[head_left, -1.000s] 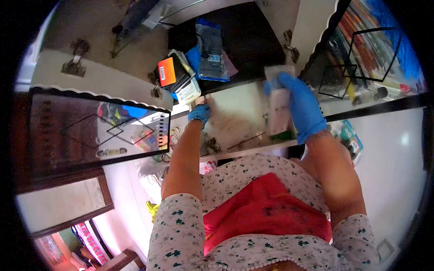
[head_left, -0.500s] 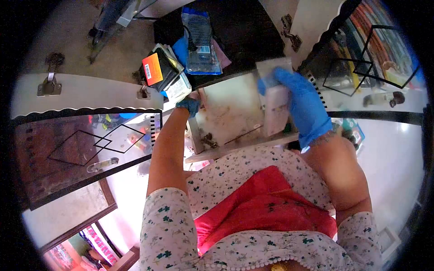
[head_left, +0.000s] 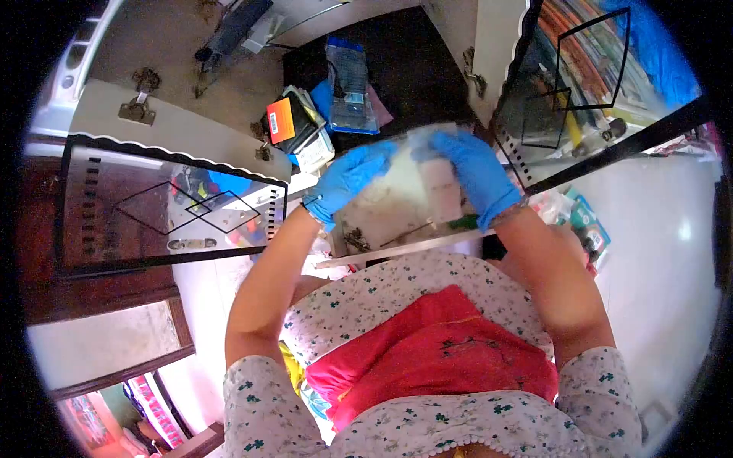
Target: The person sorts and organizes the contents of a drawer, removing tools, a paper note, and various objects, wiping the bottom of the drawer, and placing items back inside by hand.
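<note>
Both my hands wear blue gloves and are over a pulled-out drawer with a stained, pale bottom. My right hand grips a whitish rectangular box by its far end; blur hides its exact kind. My left hand is above the drawer's left side, its fingers stretched toward the box, apart from it and holding nothing. Small dark metal bits and a thin stick lie in the drawer near its front edge.
Behind the drawer, a dark surface carries a blue plastic packet and a stack with an orange label. Cabinet doors with glass panels stand open at left and right. A red cloth lies across my lap.
My left hand has come up from the drawer's left side and moved rightward over it. My right hand has shifted slightly left with the whitish box. The camera view has turned a little.
</note>
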Demonstrator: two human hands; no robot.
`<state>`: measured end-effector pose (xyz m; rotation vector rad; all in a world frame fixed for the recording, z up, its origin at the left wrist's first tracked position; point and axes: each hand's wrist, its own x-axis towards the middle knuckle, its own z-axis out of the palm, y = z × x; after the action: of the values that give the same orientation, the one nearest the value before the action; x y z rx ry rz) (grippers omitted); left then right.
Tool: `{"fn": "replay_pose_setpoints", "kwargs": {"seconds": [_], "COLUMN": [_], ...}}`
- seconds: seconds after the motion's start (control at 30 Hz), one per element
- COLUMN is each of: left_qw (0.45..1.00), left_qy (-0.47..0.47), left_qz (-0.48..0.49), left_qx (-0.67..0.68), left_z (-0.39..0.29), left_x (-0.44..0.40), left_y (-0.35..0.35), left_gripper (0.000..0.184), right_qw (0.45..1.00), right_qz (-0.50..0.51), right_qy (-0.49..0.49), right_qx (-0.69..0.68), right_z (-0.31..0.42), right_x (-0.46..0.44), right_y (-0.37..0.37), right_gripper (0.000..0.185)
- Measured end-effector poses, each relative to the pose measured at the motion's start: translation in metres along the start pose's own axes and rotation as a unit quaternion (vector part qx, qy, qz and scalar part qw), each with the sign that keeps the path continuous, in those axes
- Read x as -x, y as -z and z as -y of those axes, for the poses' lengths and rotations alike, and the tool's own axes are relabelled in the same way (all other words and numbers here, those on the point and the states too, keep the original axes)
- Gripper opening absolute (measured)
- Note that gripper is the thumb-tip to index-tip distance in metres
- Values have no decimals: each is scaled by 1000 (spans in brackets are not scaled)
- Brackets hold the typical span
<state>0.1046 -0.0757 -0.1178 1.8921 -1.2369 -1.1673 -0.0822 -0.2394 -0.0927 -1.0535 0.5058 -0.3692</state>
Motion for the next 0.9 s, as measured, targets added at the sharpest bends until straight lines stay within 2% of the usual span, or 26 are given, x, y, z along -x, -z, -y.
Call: {"fn": "replay_pose_setpoints", "kwargs": {"seconds": [0.07,0.1,0.17,0.2,0.23,0.33,0.4,0.43,0.5,0.53,0.57,0.6,0.63,0.7,0.73,0.8,0.83,0.87,0.9], "left_qw": [960,960,964,957,957,965,939,940,912,912,902,891,891,959,959,907,905,885,860], "left_qy": [-80,-81,-66,-58,-61,-28,-70,-69,-67,-67,-38,-9,-10,40,40,128,129,184,239], "left_qz": [-97,-102,-186,-211,-210,-206,-202,-201,-194,-191,-182,-172,-170,-29,-28,72,70,65,59], "left_qx": [249,249,177,193,192,162,269,269,356,356,389,421,421,279,280,394,398,423,447], "left_z": [-54,-61,-73,-76,-76,-76,-76,-74,-72,-73,-74,-76,-66,-29,-21,0,20,41,59], "left_x": [1,-1,-5,-7,-8,-8,-8,-10,-19,-22,-24,-25,-27,-34,-39,-46,-52,-60,-69], "left_y": [-12,-19,-32,-39,-39,-41,-43,-45,-51,-57,-64,-73,-85,-111,-116,-127,-130,-130,-131], "left_gripper": [32,32,29,25,25,22,18,18,21,21,23,26,26,33,33,38,38,38,38], "right_qw": [1000,999,998,999,995,999,999,999,1000,1000,1000,992,961,954,993,976,960,990,993], "right_qz": [17,25,34,22,8,14,23,33,10,-11,-13,-12,-10,0,-19,-33,-38,-73,-107], "right_qy": [-10,9,32,29,24,14,8,3,-1,-6,-4,-29,-53,-50,100,85,77,38,-3], "right_qx": [-19,-28,-35,29,92,43,29,17,19,22,22,-126,-272,-297,61,200,268,114,-42], "right_z": [3,4,7,7,6,-1,-1,1,1,1,2,2,2,-2,1,16,29,42,48], "right_x": [5,8,12,12,11,8,10,11,9,9,5,0,-5,-6,0,7,13,19,24], "right_y": [-9,-14,-17,-15,-14,-11,-8,-6,-2,2,8,16,24,42,49,58,57,53,49], "right_gripper": [20,20,19,20,20,21,21,22,22,23,23,24,26,29,31,33,34,34,34]}}
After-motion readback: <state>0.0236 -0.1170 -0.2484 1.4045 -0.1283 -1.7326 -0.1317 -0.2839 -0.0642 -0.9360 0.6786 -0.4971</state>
